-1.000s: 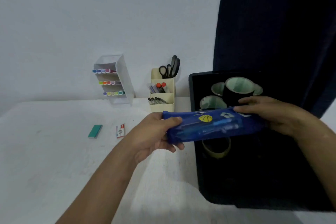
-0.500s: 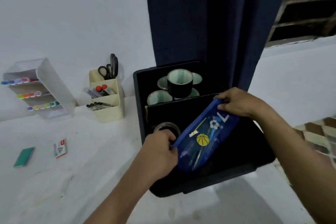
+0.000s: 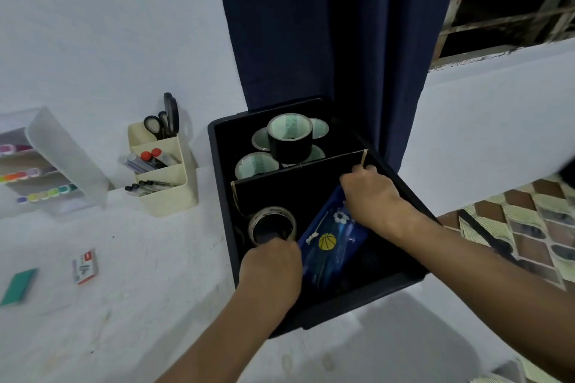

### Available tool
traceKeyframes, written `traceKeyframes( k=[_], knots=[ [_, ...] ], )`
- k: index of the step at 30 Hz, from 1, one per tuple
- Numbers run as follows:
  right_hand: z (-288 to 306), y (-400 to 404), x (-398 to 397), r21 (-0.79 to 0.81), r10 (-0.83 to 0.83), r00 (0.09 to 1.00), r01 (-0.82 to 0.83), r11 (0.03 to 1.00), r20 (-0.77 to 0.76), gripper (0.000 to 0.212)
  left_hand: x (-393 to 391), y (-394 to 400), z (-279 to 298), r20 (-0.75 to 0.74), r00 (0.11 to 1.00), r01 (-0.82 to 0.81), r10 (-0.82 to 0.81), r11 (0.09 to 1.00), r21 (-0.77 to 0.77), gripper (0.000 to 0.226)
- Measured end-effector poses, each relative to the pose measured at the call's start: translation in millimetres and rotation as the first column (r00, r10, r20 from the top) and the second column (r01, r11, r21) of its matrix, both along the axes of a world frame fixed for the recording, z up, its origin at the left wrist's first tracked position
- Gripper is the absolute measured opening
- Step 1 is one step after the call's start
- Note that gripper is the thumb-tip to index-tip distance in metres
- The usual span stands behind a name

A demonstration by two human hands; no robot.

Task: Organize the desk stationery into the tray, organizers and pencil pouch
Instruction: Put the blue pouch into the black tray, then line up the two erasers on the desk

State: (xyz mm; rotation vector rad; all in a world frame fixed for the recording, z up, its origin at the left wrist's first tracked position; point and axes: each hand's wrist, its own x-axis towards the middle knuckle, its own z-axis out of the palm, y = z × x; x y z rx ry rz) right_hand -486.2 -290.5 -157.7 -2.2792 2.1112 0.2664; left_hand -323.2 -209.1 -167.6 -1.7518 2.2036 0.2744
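Left hand (image 3: pixel 270 264) down in the near part of the tray (image 3: pixel 221 196), curled on the low end of the pouch (image 3: pixel 329 246); fingers hidden, so hard to see just how. Right hand (image 3: pixel 370 196) on the top end of the pouch, fingers bent round it, knuckles up by the divider (image 3: pixel 295 186). Blue pouch slanted between the two hands, inside the tray, with a yellow ball and a white ball drawn on it. Pens dimly seen through its side.

Just left of the pouch, a tape ring (image 3: pixel 271 225) lying flat, touching the left hand. Behind the divider, a black tape roll (image 3: pixel 290 140) stacked on top of more rolls.

Left of the tray, on the white desk (image 3: pixel 124 305), a cream holder (image 3: pixel 165 177) with scissors (image 3: pixel 166 118) at the back, markers in the middle, pens in front. Farther left, a clear rack (image 3: pixel 62 158) with rows of coloured markers. Nearer, a small white box (image 3: pixel 84 267) and a green eraser (image 3: pixel 18 286) lying flat, well apart from the tray.

Dark curtain (image 3: pixel 311 25) behind the tray. Window bars up at the right, tiled floor (image 3: pixel 529 221) below.
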Motion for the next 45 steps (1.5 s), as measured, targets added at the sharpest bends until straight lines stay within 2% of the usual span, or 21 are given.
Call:
traceKeyframes(
  k=[2,4,6,9,14,17,21,27,30,34,40,45],
  knots=[
    [-2,1,-2,0.121,0.036,0.998,-0.042,0.992,0.048,0.049,-3,3,-3,0.024,1.000,0.011,-0.010,0.998,-0.059,0.036],
    [-3,4,-4,0.301,0.049,0.995,-0.074,0.951,0.091,0.070,-5,4,-4,-0.013,0.999,0.039,-0.041,0.991,-0.127,0.042],
    [-8,9,-5,0.429,0.061,0.998,-0.069,0.901,0.033,0.089,-3,2,-4,-0.106,0.991,0.071,-0.084,0.990,-0.122,0.038],
    [-17,14,-8,0.526,0.041,0.999,-0.044,0.849,0.018,0.096,-1,-2,-3,-0.140,0.984,0.110,-0.113,0.993,-0.029,0.049],
    [-22,14,-13,0.581,0.031,0.998,-0.053,0.812,0.048,0.099,-4,-7,-2,-0.178,0.977,0.125,-0.120,0.992,0.021,0.059],
    [-22,15,-12,0.560,0.029,0.997,-0.063,0.826,0.069,0.101,-3,-11,-4,-0.201,0.973,0.125,-0.114,0.991,0.042,0.064],
    [-13,15,-8,0.463,0.030,0.991,-0.088,0.882,0.132,0.100,4,-15,6,-0.268,0.961,0.106,-0.074,0.988,0.109,0.047],
    [29,14,26,0.177,0.166,0.925,-0.237,0.955,0.342,0.063,50,-33,51,-0.407,0.913,-0.054,-0.024,0.982,-0.180,0.032],
    [57,18,62,0.058,0.272,0.879,-0.319,0.946,0.391,0.058,92,-39,72,-0.415,0.910,-0.096,-0.020,0.962,-0.256,0.034],
    [85,32,134,-0.075,0.411,0.773,-0.431,0.899,0.484,0.053,174,-37,90,-0.368,0.928,-0.171,0.054,0.941,-0.293,0.038],
    [82,58,268,-0.063,0.528,0.678,-0.583,0.810,0.512,0.053,301,-8,94,-0.345,0.910,-0.328,0.228,0.907,-0.266,0.037],
    [46,60,345,0.023,0.561,0.672,-0.651,0.759,0.483,0.054,373,6,68,-0.313,0.879,-0.421,0.359,0.893,-0.159,0.036]
  ],
)
